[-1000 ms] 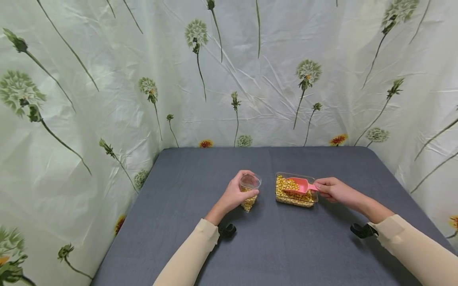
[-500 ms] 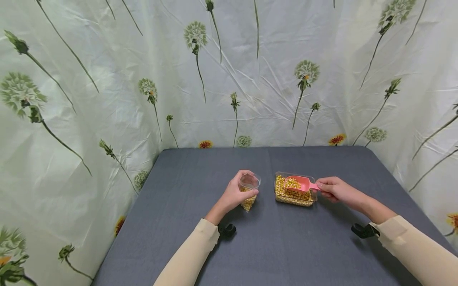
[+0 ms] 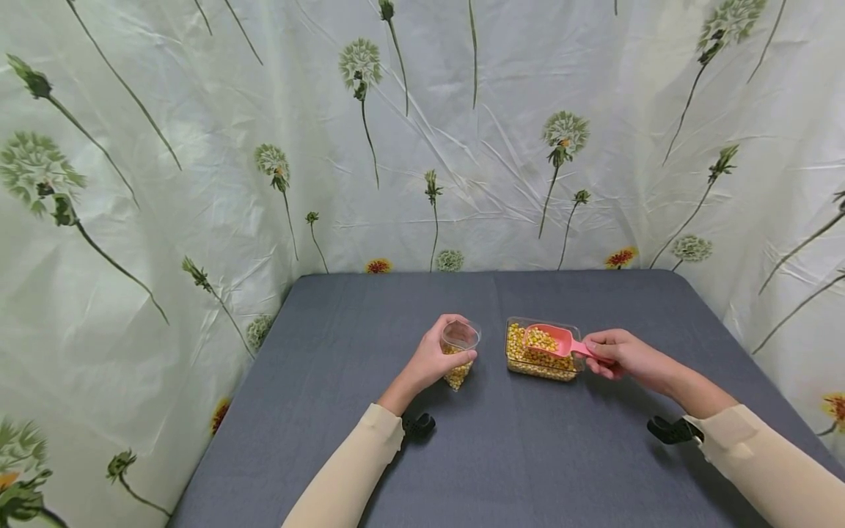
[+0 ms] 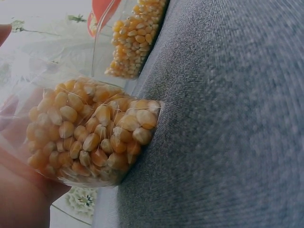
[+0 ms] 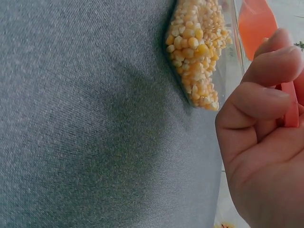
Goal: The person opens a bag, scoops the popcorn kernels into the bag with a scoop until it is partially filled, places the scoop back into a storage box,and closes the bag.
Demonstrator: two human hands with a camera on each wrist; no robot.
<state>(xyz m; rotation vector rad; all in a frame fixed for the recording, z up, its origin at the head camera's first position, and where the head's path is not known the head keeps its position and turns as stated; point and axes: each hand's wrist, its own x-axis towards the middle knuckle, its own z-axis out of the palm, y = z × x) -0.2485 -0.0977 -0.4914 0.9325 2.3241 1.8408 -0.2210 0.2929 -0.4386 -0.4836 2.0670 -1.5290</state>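
In the head view my left hand (image 3: 432,361) grips a clear plastic bag (image 3: 461,337) with a round open mouth. Yellow corn kernels (image 4: 90,133) fill its lower part, and its base rests on the table in the left wrist view. To the right, my right hand (image 3: 623,356) holds a pink scoop (image 3: 565,339) by the handle, fingers curled round it in the right wrist view. Kernels lie in the scoop's bowl, which is just over a clear rectangular container (image 3: 543,372) holding more corn. The scoop's bowl hides part of the corn beneath it.
A dark grey cloth covers the table (image 3: 488,455). The bag and the container stand a short gap apart. Behind the table and along its sides hangs a pale curtain (image 3: 396,147) printed with dandelions. Black straps (image 3: 673,430) sit at both wrists.
The scoop has risen slightly out of the corn with kernels in its bowl. My right hand has shifted its hold on the handle, and my left hand stays on the bag.
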